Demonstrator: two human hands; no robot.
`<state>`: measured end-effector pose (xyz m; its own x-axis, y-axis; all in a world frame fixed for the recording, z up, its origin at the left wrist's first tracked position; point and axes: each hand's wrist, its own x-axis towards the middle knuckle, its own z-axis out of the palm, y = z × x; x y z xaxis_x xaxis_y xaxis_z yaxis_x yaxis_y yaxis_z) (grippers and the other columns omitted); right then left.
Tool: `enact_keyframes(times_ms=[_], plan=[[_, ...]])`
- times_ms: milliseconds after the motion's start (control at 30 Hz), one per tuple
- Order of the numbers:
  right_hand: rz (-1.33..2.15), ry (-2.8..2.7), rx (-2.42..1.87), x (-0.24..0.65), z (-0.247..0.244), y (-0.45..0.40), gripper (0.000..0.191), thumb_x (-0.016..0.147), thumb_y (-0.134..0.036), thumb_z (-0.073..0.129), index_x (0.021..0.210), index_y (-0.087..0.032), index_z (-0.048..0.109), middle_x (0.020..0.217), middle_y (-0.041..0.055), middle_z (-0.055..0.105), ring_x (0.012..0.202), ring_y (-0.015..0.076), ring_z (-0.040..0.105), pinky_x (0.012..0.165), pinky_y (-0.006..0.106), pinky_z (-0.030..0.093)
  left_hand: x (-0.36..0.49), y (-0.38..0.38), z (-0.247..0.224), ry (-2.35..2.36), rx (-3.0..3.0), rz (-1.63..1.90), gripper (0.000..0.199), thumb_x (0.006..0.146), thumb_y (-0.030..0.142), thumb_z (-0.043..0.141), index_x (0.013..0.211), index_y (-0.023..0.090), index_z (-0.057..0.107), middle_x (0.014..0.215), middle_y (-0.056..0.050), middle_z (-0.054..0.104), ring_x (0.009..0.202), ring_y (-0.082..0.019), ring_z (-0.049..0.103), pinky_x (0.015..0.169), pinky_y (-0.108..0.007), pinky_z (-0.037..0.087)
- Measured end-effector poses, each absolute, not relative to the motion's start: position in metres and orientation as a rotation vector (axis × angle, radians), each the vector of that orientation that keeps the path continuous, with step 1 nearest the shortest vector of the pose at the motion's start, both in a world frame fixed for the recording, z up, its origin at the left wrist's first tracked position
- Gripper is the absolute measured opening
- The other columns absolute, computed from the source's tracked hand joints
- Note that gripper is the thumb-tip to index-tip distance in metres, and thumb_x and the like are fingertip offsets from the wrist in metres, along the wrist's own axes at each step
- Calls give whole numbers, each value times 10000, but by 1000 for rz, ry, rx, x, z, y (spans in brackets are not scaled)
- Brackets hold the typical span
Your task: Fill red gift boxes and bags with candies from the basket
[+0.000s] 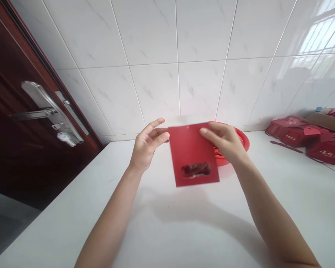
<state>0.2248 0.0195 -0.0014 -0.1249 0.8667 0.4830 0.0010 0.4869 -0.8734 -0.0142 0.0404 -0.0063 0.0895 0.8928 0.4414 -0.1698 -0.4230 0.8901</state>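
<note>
Above white tabletop (156, 230), right hand (225, 141) pinches red card (192, 149), left hand (149, 143) half-open.

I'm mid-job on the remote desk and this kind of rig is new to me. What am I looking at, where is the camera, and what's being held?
There is no robot here: these are a person's bare hands. The single picture comes from a camera worn on the head, looking forward and down.

The right hand pinches a flat red card near its top right corner; a dark patch shows low on it. The left hand is open at the card's left edge; I can't tell whether it touches.

On the white tabletop, a red basket sits partly hidden behind card and hand. Farther right are dark red boxes and a thin red strip.
</note>
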Motion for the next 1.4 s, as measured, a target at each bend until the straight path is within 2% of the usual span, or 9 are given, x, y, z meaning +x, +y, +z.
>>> enact_keyframes(times_ms=[100,267,533,700,867,933,1033,1200,1400], plan=[[680,-1302,-755,228,0,22,286,854,-501,727,901,-218,721,815,29,721,701,187,664,535,274,497,-16,41,-3,724,1434,1514,454,753,422,830,1149,238,704,1006,-39,777,955,-209,720,860,-327,548],[718,-1408,-824,224,-2,21,343,810,-532,762,754,-202,691,656,21,646,637,189,628,486,279,466,-15,42,-5,767,1366,1537,360,750,410,814,1048,226,732,971,-37,775,937,-206,714,859,-326,536],[711,-1405,-884,232,2,19,365,794,-588,757,850,-229,718,728,44,684,702,231,656,506,315,491,-12,42,-6,778,1392,1463,349,765,410,787,1051,219,725,939,-30,774,902,-194,710,832,-306,529],[640,-1326,-801,234,3,19,345,873,-579,667,926,-241,711,845,58,706,796,254,679,572,338,522,-1,43,-24,698,1366,1377,388,816,517,687,1042,205,727,961,-60,784,938,-235,713,814,-333,532],[702,-1563,-823,222,-1,19,435,821,-560,735,628,-211,562,600,8,562,595,176,571,495,292,433,9,40,-67,685,1163,1267,415,819,586,663,1009,230,757,1056,-46,792,1042,-295,698,846,-374,535],[748,-1502,-801,219,-1,19,400,824,-538,741,654,-209,589,635,9,597,609,175,584,510,295,449,9,36,-86,729,1086,1251,390,785,577,703,950,227,758,1024,-50,795,1018,-307,699,824,-377,537],[852,-1413,-789,222,0,19,316,818,-515,759,776,-212,683,763,36,694,677,200,642,545,310,497,7,26,-115,783,1066,1084,428,853,571,629,999,186,748,1029,-96,783,972,-304,698,838,-394,523],[768,-1291,-732,224,-5,24,285,827,-510,751,853,-229,714,793,31,700,707,205,650,569,315,512,8,13,-147,836,1029,994,378,827,521,665,852,155,756,775,-86,739,703,-221,643,737,-346,502],[1001,-1517,-786,205,-19,28,432,808,-489,771,600,-197,529,627,-10,551,597,145,551,510,271,435,11,9,-146,665,1114,1040,373,885,523,665,1028,191,760,1234,-123,726,1123,-341,643,899,-421,522]])
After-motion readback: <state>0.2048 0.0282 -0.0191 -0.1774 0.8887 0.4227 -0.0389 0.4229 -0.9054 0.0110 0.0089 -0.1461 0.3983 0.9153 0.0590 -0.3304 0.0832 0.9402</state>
